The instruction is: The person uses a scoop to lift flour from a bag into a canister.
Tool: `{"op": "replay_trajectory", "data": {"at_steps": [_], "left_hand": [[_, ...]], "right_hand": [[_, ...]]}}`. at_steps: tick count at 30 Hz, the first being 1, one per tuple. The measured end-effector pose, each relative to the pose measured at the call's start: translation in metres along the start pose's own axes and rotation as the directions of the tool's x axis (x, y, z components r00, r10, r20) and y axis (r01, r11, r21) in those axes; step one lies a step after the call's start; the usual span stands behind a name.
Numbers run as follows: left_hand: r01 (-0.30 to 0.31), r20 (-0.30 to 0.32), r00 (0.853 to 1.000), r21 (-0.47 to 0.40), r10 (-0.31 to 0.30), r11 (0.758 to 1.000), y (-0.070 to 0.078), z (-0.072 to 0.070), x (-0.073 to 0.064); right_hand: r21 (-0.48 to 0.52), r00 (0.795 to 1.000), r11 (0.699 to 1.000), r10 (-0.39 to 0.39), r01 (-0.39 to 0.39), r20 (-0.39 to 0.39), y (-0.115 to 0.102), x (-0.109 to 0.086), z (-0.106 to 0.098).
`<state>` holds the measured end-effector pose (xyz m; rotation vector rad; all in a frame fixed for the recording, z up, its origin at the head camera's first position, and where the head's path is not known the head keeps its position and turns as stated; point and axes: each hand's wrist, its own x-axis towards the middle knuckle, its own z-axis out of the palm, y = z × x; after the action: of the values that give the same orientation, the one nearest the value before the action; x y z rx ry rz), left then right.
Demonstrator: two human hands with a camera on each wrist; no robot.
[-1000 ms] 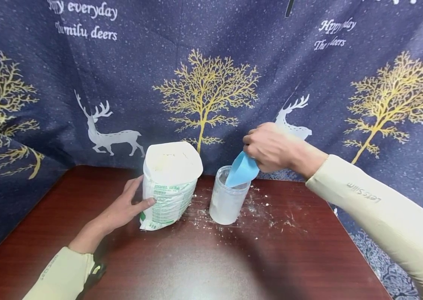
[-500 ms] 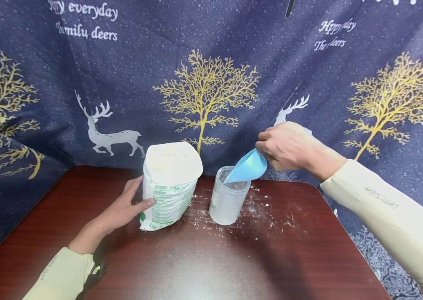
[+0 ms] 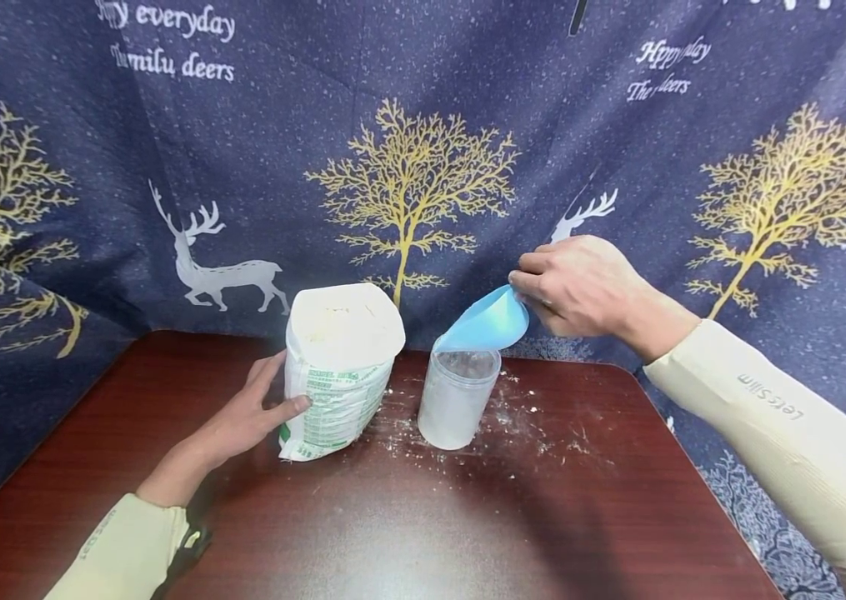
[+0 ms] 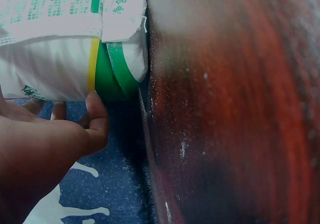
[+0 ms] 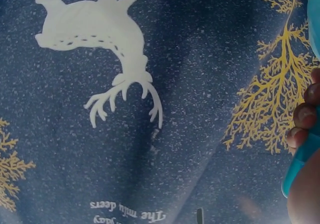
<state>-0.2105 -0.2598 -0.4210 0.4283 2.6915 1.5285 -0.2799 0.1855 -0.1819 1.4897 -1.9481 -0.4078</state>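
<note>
My left hand holds the side of a white flour bag with green print, thumb on its front and fingers round its left side. The left wrist view shows the thumb and fingertips against the bag near its green and yellow band. The bag's mouth is open, with pale powder inside. My right hand grips a light blue scoop by its handle. The scoop tilts over the clear jar, its tip at the jar's left rim. In the right wrist view the fingers curl round the scoop's handle.
White powder is scattered on the dark red-brown table around the jar. A dark blue curtain with printed deer and golden trees hangs right behind the table.
My right hand first drew back to the right with the scoop, then rose slightly. The scoop's tip has come up from inside the jar to its rim. The left hand and bag stay still.
</note>
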Motion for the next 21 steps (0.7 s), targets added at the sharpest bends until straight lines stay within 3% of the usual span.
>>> {"op": "replay_trajectory", "data": {"at_steps": [7,21], "left_hand": [[0.012,0.004,1.0,0.005,-0.012,1.0,-0.002,0.001,0.001],[0.014,-0.004,1.0,0.017,-0.014,1.0,-0.002,0.0,0.0]], "right_hand": [[-0.015,0.997,1.0,-0.015,0.014,-0.07,-0.003,0.008,-0.002],[-0.017,0.995,0.999,-0.052,0.05,-0.087,-0.008,0.036,-0.008]]}}
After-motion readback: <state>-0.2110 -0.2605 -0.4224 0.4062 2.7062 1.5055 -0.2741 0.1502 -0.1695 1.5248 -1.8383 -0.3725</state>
